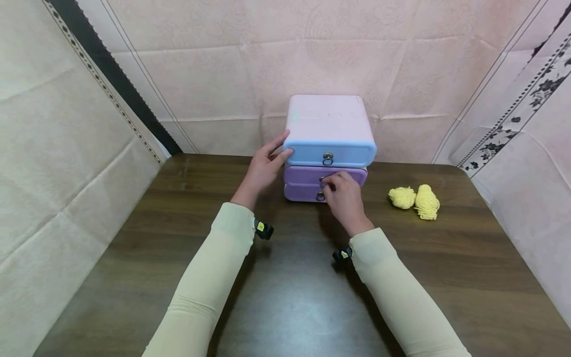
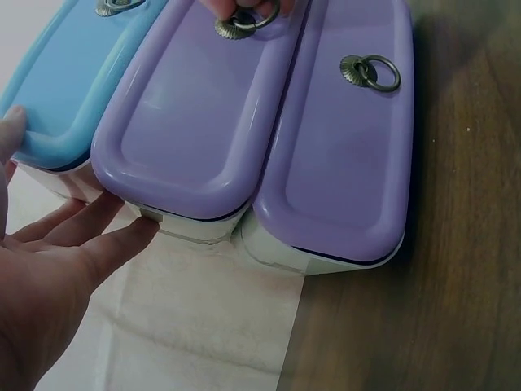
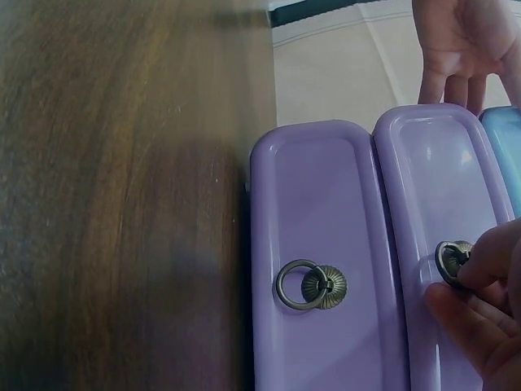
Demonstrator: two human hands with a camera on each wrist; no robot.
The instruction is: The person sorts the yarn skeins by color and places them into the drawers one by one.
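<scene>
A small three-drawer cabinet (image 1: 330,116) has a pale pink top, a blue top drawer (image 1: 303,156) and two purple drawers below. My left hand (image 1: 263,168) rests along the cabinet's left side, fingers extended, with the thumb at the blue drawer's edge. At the middle purple drawer (image 2: 195,106), my right hand (image 1: 345,201) pinches the bronze ring pull (image 3: 440,262) between thumb and fingers. The bottom purple drawer (image 2: 334,155) has its own ring (image 3: 281,287) hanging free. In the left wrist view the middle drawer's front lies close beside the bottom one.
Two yellow yarn bundles (image 1: 427,202) lie on the brown wooden table (image 1: 285,307), right of the cabinet. Behind it hangs a pale patterned cloth (image 1: 312,54), and similar cloth stands at both sides.
</scene>
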